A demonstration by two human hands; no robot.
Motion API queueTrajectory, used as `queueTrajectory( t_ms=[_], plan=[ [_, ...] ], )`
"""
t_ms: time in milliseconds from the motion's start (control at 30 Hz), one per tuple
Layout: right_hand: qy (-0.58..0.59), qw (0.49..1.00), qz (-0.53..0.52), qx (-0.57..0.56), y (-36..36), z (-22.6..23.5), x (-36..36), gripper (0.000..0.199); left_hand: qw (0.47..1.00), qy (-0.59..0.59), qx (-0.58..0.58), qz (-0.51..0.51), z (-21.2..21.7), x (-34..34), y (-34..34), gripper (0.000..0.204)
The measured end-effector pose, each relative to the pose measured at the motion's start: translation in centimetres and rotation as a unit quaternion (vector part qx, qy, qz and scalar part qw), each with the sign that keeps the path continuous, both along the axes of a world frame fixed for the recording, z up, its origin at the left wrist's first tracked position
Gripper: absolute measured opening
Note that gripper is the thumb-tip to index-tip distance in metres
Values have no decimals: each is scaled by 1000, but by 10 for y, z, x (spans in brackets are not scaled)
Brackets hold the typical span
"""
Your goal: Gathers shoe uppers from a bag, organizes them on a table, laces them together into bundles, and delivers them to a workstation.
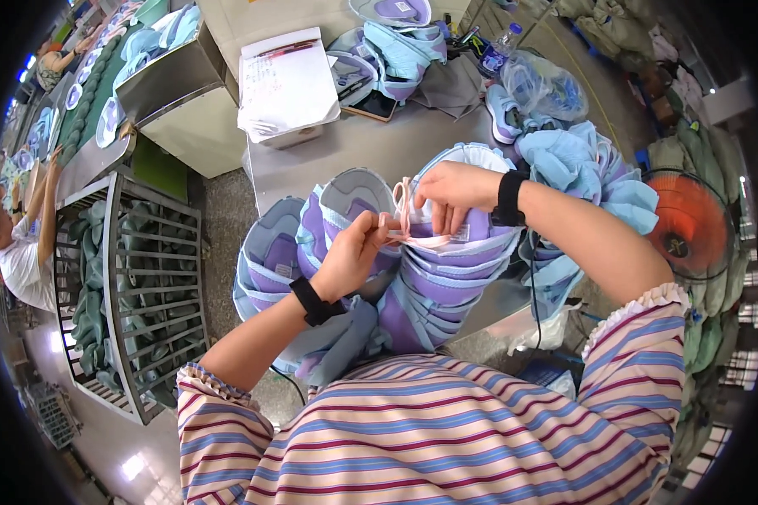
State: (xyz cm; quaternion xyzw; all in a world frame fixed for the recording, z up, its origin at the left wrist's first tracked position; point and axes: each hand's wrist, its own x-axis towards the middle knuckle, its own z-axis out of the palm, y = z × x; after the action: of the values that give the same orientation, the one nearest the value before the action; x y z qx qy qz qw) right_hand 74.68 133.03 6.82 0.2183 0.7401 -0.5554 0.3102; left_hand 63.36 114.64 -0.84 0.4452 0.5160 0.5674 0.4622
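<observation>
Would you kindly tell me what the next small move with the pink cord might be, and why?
Perhaps gently draw the pink cord snug: the left hand pinches it, the right hand is close by, and a slack loop stands between them above the stacked shoe uppers.

Your forearms (594, 227) slant inward; by the front edge of the table (288, 172), your left hand (348, 255) pinches, your right hand (458, 192) curls downward.

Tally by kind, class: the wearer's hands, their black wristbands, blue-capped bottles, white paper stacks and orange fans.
Wearer's hands: 2
Black wristbands: 2
Blue-capped bottle: 1
White paper stack: 1
Orange fan: 1
Total: 7
</observation>
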Motion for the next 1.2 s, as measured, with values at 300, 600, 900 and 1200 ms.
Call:
queueTrajectory(
  t_ms=[300, 600, 900, 1200],
  plan=[
    [-67, 995, -50, 62, -13, -7, -19, 17, 999, -38, 15, 1, -2, -3, 0, 19],
    [386, 785, -460, -154, 19, 50, -24, 8, 996, 5, -65, -56, -13, -6, 2, 24],
    [259, 937, -185, 142, -29, 48, -33, 16, 995, -66, -74, -21, -6, -6, 14, 13],
    [40, 901, 242, 358, -36, -10, 11, 35, 926, -13, 246, 286, 171, -116, -4, 17]
  ],
)
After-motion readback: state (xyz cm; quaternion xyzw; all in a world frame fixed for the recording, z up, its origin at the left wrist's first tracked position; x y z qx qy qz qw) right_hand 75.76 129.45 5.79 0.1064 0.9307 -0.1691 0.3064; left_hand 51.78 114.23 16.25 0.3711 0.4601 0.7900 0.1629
